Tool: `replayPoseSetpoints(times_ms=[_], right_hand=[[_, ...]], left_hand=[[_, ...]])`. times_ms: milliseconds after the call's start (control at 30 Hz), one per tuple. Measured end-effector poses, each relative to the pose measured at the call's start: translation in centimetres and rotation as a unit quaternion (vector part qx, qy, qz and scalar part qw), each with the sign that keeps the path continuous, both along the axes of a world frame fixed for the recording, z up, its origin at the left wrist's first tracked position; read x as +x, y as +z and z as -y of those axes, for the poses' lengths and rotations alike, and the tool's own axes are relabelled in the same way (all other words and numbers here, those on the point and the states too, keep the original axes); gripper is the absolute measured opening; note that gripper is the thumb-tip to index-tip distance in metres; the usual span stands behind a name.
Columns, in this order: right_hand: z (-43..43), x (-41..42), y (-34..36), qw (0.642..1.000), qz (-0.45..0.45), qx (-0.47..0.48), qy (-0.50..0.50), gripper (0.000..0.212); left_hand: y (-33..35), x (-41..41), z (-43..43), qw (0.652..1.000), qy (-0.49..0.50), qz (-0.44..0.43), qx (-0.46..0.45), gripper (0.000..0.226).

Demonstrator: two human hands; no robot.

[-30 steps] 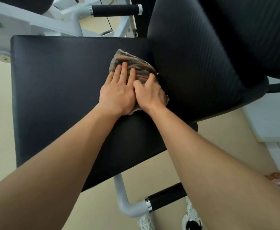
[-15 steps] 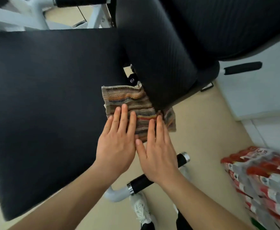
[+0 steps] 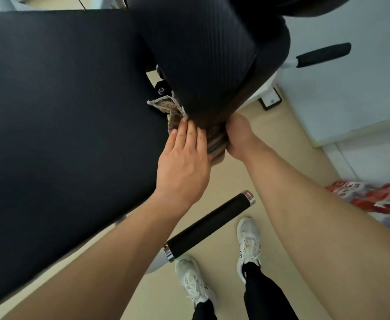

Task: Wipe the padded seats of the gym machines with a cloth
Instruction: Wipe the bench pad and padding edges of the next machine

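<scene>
The flat black padded seat (image 3: 62,125) fills the left side of the view. At its right edge, beside the upright textured back pad (image 3: 201,54), lies a striped cloth (image 3: 166,106), partly folded and partly hanging over the edge. The beige floor (image 3: 270,135) carries two white shoes (image 3: 248,241) of the person, and packs with red labels (image 3: 374,197) stand at the right near the wall.

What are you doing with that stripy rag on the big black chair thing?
A person is wiping a gym machine's padding. Both hands press a striped cloth against the lower edge of the ribbed back pad, right beside the flat black seat. The left hand lies flat on the cloth; the right hand cups it from the other side.
</scene>
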State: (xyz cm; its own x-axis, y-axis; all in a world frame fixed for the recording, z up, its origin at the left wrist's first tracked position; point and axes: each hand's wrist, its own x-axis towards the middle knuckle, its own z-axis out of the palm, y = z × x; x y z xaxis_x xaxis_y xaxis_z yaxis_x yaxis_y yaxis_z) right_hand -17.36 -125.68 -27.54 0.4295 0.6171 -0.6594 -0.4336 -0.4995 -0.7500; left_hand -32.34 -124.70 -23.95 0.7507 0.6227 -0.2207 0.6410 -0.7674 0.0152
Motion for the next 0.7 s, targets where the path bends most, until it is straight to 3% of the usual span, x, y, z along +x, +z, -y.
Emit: replayPoseSetpoints(times_ms=[200, 333, 533, 633, 700], right_hand=[[0.8, -1.5, -0.1, 0.997, -0.047, -0.051, -0.045, 0.037], [3.5, -3.4, 0.4, 0.998, -0.036, -0.034, -0.042, 0.036], [-0.1, -0.8, 0.7, 0.999, -0.018, -0.04, -0.031, 0.037], [-0.2, -1.2, -0.1, 0.995, -0.009, -0.045, -0.09, 0.039], [0.6, -3.4, -0.2, 0.979, -0.065, -0.061, -0.183, 0.034]], left_hand=[[0.9, -1.6, 1.1, 0.999, -0.032, -0.023, -0.001, 0.059], [2.4, -4.3, 1.9, 0.996, -0.074, -0.041, -0.023, 0.059], [0.5, 0.7, -0.7, 0.997, -0.072, -0.015, -0.016, 0.059], [0.1, 1.4, -1.2, 0.996, -0.083, -0.022, -0.005, 0.061], [0.9, -0.3, -0.7, 0.994, -0.095, -0.045, 0.005, 0.059]])
